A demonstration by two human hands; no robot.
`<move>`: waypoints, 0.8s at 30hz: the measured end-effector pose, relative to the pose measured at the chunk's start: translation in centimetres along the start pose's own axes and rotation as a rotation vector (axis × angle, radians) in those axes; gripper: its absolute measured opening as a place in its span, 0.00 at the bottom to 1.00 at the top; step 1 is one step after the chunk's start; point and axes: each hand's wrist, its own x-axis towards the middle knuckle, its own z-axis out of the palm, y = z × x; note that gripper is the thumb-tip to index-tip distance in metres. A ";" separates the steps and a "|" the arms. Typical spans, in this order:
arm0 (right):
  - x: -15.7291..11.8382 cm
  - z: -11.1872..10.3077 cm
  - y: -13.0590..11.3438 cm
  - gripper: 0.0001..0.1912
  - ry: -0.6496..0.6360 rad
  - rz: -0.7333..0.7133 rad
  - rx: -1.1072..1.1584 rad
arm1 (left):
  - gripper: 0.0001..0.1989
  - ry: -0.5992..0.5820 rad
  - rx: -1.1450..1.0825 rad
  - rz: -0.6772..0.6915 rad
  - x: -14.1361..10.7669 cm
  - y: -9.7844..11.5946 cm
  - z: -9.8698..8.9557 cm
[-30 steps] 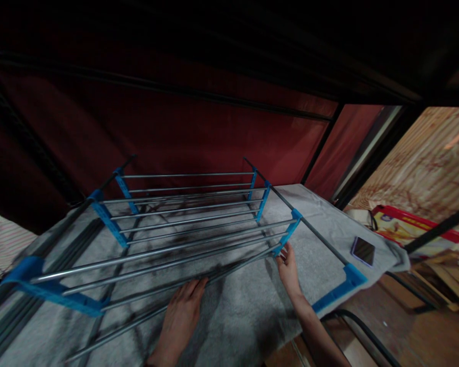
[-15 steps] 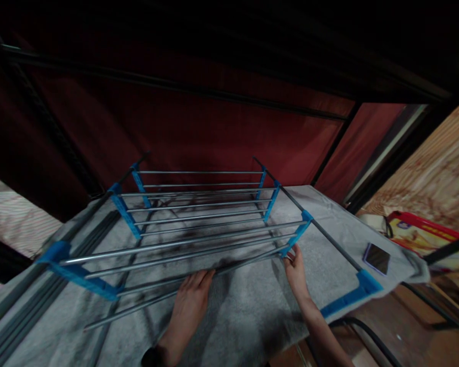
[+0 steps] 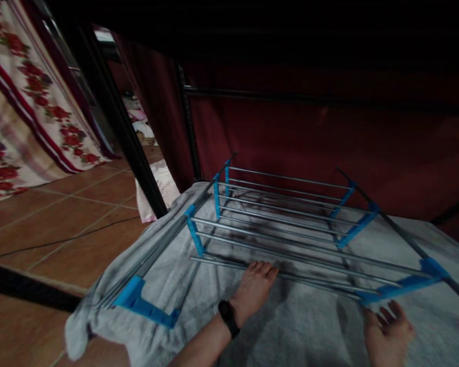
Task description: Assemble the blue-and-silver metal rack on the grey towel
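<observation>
A rack of grey metal rods (image 3: 275, 238) joined by blue plastic brackets (image 3: 194, 232) lies over a grey blanket. My left hand (image 3: 254, 285), with a dark band on its wrist, is closed over the rods at the rack's near lower edge. One of these, a loose grey rod (image 3: 214, 261), has its left end sticking out past the bracket. My right hand (image 3: 388, 331) is just below the lower end of the near right blue bracket (image 3: 398, 289). Its fingers are apart and bent, with nothing visible in them; it is slightly blurred.
Another blue bracket (image 3: 147, 303) rests at the blanket's front left, beside several long grey tubes (image 3: 153, 250). A black frame post (image 3: 122, 112) stands left, above a tiled floor (image 3: 80, 204) with a dark cable. A dark red curtain (image 3: 290, 132) hangs behind.
My view has swung left, bringing the floor and flowered cloth into sight. The loose rod now lies closer alongside the rack's lowest rod. My right hand has come away from the bracket end.
</observation>
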 end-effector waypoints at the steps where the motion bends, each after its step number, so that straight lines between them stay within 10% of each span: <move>1: -0.6 0.2 -0.4 0.40 0.016 -0.127 -0.074 | 0.23 0.000 0.002 0.005 -0.1 0.0 0.2; 7: -3.1 4.9 -6.2 0.22 -0.252 -0.805 -0.147 | 0.24 0.027 0.003 0.028 -0.5 0.1 0.4; 15: -1.6 9.0 -7.8 0.18 -0.421 -1.046 -0.235 | 0.27 0.126 -0.037 0.064 -0.9 -0.2 0.1; 19: -0.6 8.8 -7.2 0.20 -0.441 -1.071 -0.276 | 0.23 0.466 -0.136 -0.108 -4.9 -2.2 1.5; 24: -0.3 8.8 -6.4 0.21 -0.439 -1.147 -0.287 | 0.09 1.181 -0.605 -0.785 -8.6 -7.6 1.1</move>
